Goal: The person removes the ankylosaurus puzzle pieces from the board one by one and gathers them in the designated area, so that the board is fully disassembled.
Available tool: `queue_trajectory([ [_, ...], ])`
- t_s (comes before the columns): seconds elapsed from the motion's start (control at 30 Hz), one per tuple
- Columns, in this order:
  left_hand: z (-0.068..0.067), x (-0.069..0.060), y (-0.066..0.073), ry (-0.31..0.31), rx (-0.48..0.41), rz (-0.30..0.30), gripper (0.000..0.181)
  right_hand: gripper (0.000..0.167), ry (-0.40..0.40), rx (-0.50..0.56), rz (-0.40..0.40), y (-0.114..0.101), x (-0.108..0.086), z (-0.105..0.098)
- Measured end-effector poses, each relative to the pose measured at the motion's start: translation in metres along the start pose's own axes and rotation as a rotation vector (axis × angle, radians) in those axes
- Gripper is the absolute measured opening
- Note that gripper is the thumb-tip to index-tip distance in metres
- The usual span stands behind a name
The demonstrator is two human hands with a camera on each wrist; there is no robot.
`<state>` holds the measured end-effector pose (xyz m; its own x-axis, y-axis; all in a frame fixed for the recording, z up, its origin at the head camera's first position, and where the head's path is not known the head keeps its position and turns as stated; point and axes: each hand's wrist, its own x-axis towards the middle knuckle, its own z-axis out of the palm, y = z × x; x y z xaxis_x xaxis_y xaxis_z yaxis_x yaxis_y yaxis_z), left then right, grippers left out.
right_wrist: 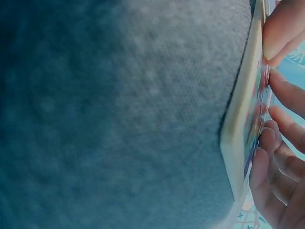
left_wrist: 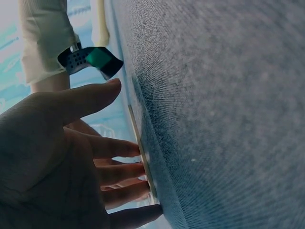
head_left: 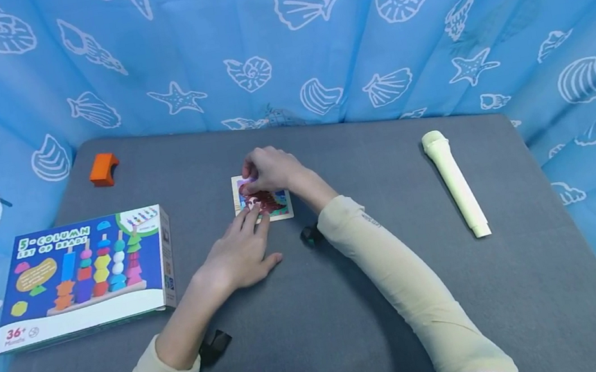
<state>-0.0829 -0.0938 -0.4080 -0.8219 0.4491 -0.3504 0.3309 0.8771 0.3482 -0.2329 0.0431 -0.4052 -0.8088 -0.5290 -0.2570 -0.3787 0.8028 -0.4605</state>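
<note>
A small square picture board [head_left: 282, 216] with a pale edge and a dark red figure lies flat on the grey table. My left hand [head_left: 235, 254] reaches its lower left part, fingers extended and fingertips on the picture. In the left wrist view, the fingers of my left hand [left_wrist: 62, 143] meet the thin board [left_wrist: 138, 138]. My right hand [head_left: 275, 170] is over its upper left part, fingers bent, thumb and index finger at the red figure; whether they pinch a piece is unclear. The right wrist view shows the board's edge [right_wrist: 231, 138] with fingertips along its picture side.
A blue bead-set box [head_left: 95, 270] lies at the left, with an orange arch block [head_left: 104, 170] behind it. A pale yellow microphone-shaped object [head_left: 457, 183] lies at the right. A blue curtain [head_left: 275, 40] with white shells and starfish hangs along the table's back edge.
</note>
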Motion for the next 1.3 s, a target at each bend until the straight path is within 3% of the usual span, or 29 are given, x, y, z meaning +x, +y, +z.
queue_trajectory([
  [0.47, -0.0015, -0.0011, 0.0028, -0.004, 0.031, -0.011, 0.084, 0.022, -0.076, 0.072, -0.039, 0.0055, 0.0051, -0.0026],
  [0.67, -0.0025, -0.0021, 0.0032, -0.006, 0.027, -0.009, 0.085, 0.025, -0.047, 0.063, -0.047, 0.0054, 0.005, -0.0008],
  [1.03, -0.002, -0.001, 0.0025, -0.004, 0.026, -0.002, 0.084, 0.028, -0.003, -0.065, -0.051, -0.0019, 0.0031, -0.0052],
  [1.3, -0.002, -0.0016, 0.0026, -0.007, 0.017, -0.004, 0.085, 0.028, -0.012, -0.033, -0.051, -0.0003, 0.0043, -0.006],
])
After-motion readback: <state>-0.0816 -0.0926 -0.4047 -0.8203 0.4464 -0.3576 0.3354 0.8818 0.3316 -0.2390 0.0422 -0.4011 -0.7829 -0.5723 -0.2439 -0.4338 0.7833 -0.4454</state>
